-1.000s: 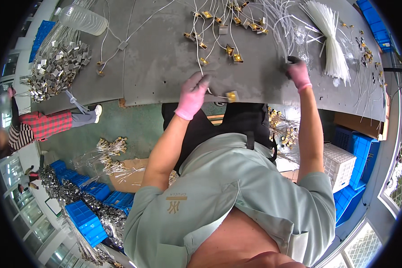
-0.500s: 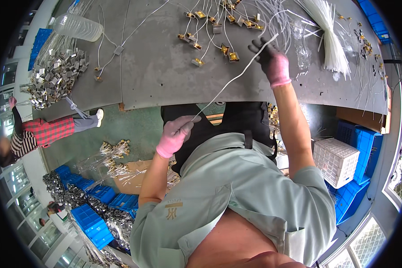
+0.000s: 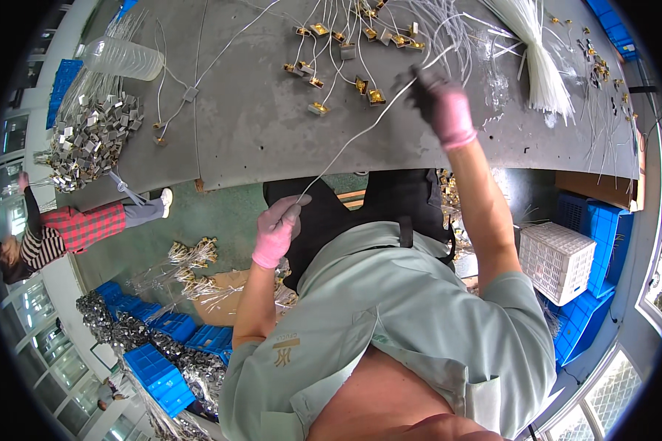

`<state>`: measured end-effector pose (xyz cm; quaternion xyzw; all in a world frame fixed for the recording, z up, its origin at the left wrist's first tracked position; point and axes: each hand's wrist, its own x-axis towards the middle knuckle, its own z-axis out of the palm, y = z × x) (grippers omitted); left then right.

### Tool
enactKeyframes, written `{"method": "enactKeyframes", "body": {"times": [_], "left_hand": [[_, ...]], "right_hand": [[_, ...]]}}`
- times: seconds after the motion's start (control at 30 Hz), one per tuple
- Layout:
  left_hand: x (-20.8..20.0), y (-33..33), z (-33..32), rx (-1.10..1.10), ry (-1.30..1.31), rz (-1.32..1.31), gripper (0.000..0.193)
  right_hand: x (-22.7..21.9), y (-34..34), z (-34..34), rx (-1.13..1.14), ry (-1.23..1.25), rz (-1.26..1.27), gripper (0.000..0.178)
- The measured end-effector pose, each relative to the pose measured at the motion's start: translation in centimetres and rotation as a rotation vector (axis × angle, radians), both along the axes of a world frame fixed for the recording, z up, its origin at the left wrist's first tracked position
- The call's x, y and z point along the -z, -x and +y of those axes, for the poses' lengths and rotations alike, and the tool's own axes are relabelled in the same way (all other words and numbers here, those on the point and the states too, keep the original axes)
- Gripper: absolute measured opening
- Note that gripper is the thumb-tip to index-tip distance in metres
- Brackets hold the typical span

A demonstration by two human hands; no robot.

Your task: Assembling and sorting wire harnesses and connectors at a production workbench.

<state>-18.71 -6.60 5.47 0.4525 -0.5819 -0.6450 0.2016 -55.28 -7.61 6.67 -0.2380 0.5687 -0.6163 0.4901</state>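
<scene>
A long white wire [image 3: 376, 123] runs slackly from my left hand up across the table edge to my right hand. My left hand [image 3: 274, 234], in a pink and grey glove, is in front of the table's near edge, its thumb and fingers closed on the wire's lower end. Over the tabletop, my right hand [image 3: 443, 110] wears a matching glove. Its dark fingertips touch or pass beside the wire; motion blurs them, so their grip is unclear. Left of that hand lie several small metal pieces with yellow parts [image 3: 376, 97] on white wires.
On the grey table [image 3: 250, 136] are a white strand bundle [image 3: 548, 81], a clear plastic bottle [image 3: 123, 59], a heap of metal pieces [image 3: 95, 140] and a wire with a grey block [image 3: 190, 94]. A white crate [image 3: 557, 262] stands right. Another person [image 3: 73, 224] is at left.
My left hand has moved slightly left and down with the wire's end. My right hand has shifted a little left and blurred. The view has shifted slightly.
</scene>
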Motion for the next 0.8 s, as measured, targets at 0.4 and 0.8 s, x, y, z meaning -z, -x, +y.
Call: {"method": "enactKeyframes", "body": {"times": [0.4, 0.8], "left_hand": [[-0.9, 0.2, -1.7, -0.010, 0.097, 0.102, 0.038], [-4.8, 0.4, -3.8, 0.072, -0.093, 0.460, 0.038]], "right_hand": [[-2.8, 0.0, -1.8, 0.115, 0.305, -0.175, 0.035], [-5.8, -3.9, -3.1, -0.028, 0.289, -0.288, 0.027]]}}
